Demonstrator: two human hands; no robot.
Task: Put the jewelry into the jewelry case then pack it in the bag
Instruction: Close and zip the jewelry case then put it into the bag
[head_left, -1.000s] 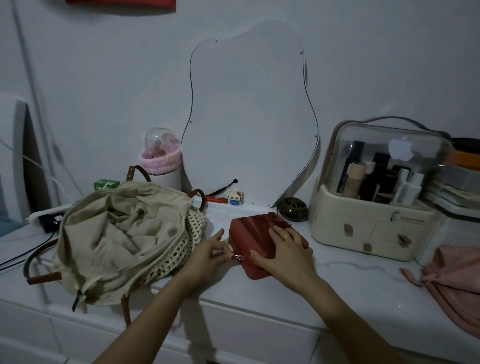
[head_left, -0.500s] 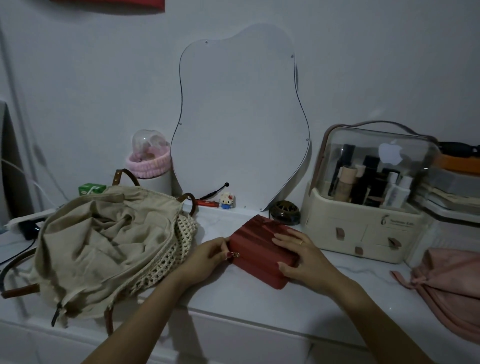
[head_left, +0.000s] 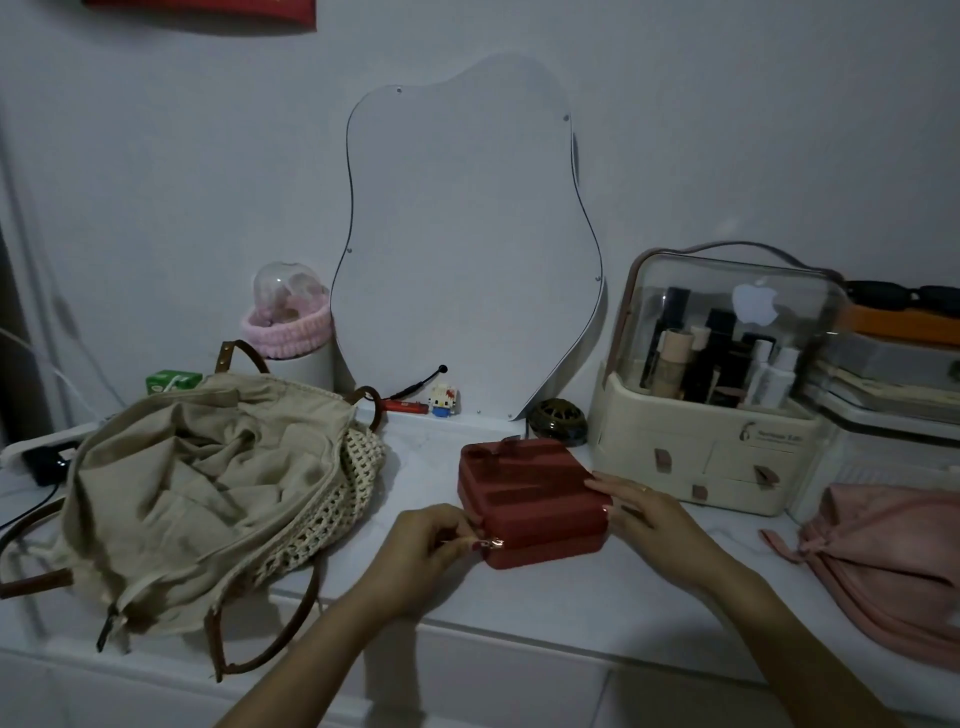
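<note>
A closed red jewelry case (head_left: 524, 493) lies flat on the white dresser top (head_left: 597, 592), near the middle. My left hand (head_left: 426, 545) pinches the small gold zipper pull (head_left: 493, 543) at the case's front left corner. My right hand (head_left: 639, 512) rests against the case's right side, fingers spread, a ring on one finger. The beige woven bag (head_left: 208, 499) with brown leather straps lies slumped and open to the left of the case. No loose jewelry is visible.
A curvy mirror (head_left: 467, 249) leans on the wall behind. A cream cosmetic organizer (head_left: 717, 415) with a clear lid stands right of the case, a pink pouch (head_left: 893, 561) beyond it. A dark round dish (head_left: 558, 428), a small toy figure (head_left: 444, 400) and a white cup (head_left: 301, 364) sit at the back.
The case has turned and shifted slightly. My left hand moved along its edge to the front corner while holding the zipper pull. My right hand slid from the top to the right side.
</note>
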